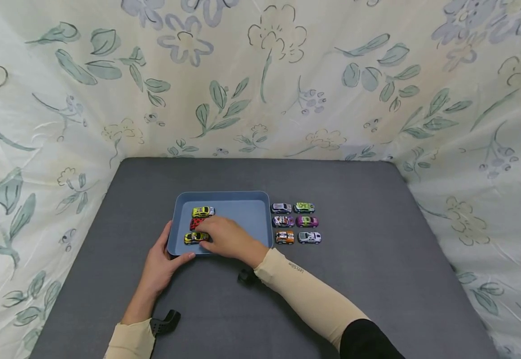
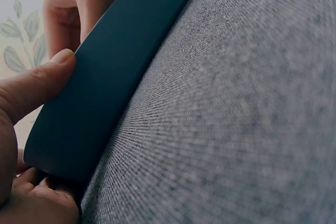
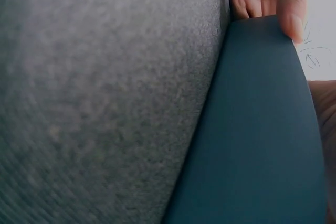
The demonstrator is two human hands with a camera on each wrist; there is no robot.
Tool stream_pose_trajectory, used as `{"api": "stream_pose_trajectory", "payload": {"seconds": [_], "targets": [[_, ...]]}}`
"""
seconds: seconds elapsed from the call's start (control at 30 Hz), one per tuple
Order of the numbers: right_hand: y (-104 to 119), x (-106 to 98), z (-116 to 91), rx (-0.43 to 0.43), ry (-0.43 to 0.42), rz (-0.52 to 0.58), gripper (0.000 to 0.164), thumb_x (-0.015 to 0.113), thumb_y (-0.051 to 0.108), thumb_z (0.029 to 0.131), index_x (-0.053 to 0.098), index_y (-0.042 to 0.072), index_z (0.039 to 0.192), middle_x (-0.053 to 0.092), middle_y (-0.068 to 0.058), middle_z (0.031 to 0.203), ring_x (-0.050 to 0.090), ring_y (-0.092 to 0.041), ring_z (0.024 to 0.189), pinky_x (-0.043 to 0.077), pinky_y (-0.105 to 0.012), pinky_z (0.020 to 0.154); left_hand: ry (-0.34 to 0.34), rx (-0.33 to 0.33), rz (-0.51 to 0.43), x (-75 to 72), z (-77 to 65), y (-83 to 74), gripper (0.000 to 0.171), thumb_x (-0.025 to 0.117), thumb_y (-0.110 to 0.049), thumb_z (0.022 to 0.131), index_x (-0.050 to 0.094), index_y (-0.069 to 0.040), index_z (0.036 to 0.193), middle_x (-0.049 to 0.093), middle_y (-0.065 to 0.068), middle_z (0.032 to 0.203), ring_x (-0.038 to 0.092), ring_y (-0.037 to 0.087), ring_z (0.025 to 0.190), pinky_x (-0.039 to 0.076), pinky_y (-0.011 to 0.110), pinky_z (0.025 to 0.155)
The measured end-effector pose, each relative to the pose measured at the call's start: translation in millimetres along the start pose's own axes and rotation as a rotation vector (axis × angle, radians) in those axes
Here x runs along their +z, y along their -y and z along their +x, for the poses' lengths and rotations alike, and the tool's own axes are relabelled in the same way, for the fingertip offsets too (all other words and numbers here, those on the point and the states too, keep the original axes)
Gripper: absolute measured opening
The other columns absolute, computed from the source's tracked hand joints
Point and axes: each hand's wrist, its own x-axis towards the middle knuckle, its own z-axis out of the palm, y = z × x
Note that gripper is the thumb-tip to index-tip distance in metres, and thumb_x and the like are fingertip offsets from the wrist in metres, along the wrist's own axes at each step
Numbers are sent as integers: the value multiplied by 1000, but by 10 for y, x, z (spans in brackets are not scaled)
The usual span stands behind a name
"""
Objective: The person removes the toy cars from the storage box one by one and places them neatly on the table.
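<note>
The right hand point(image 1: 226, 238) reaches in from the right and pinches the right end of the yellow-and-black car point(image 1: 192, 239), whose long axis runs roughly along the near edge of the blue tray point(image 1: 248, 212), by the near-left corner that the left hand point(image 1: 158, 264) grips.

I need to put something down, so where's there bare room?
Free: gray table right of the six cars, the strip between tray and floral backdrop, and the tray's far right corner. Crowded: the tray's left part, with three cars and the right hand; the left hand holds its near corner.
</note>
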Motion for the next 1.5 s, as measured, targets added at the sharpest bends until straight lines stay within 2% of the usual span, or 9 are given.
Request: {"api": "stream_pose_trajectory", "payload": {"seconds": [0.43,0.7,0.83,1.1,1.5], "targets": [[-1,54,58,-59,-53,-131,22,81,25,101,80,16,121,74,3,112,68,-12,99,53,-31,95,-8,14,3,13,5,52,111,86,-3,94,9,-4,174,25,27,174,40,41,152,41,6,98],[21,3,-2,-44,-29,-201,22,82,19,99,81,16,121,75,2,114,69,-14,106,52,-32,101,-12,11,2,42,-2,51,112,87,-4,93,10,-4,174,23,26,175,38,42,153,41,6,98],[-20,-30,-66,-23,-15,-222,19,82,18,99,81,16,118,74,3,110,68,-14,104,53,-32,97,-17,14,4,46,-5,44,113,87,-3,93,9,-3,174,23,27,174,38,44,152,41,6,98],[-136,-65,-188,-16,-37,-209,15,84,18,97,81,16,112,73,3,103,68,-14,98,53,-35,92,-16,23,25,38,-11,59,113,87,-5,93,9,-3,174,21,27,175,34,45,155,39,5,99],[-288,-120,-362,-16,-100,-114,15,83,10,95,81,12,110,79,1,107,70,-20,105,53,-38,99,-13,-7,56,29,-15,35,115,89,-10,94,8,-8,175,19,22,177,30,40,159,36,4,100]]}}
